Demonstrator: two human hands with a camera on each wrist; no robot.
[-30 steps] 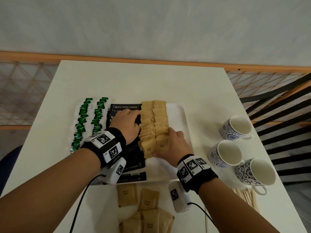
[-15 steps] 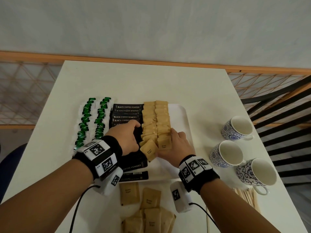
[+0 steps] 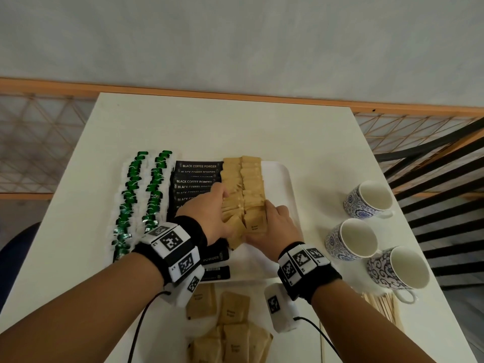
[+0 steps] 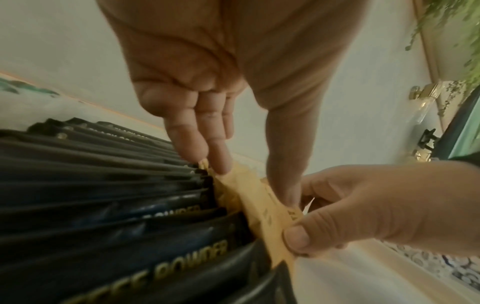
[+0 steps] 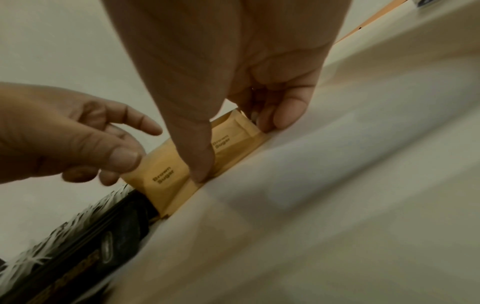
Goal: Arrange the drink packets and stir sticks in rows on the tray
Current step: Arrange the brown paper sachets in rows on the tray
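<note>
Both hands' grip (image 3: 245,226) on brown sugar packets (image 3: 255,224), tray (image 3: 284,179)

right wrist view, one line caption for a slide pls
Right hand and left hand square up brown sugar packets beside black coffee powder sachets.

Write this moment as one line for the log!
stage: squaring sugar rows | left hand: pinches sugar packet | right hand: pinches next packet | tray: part filled | stir sticks: on table
</note>
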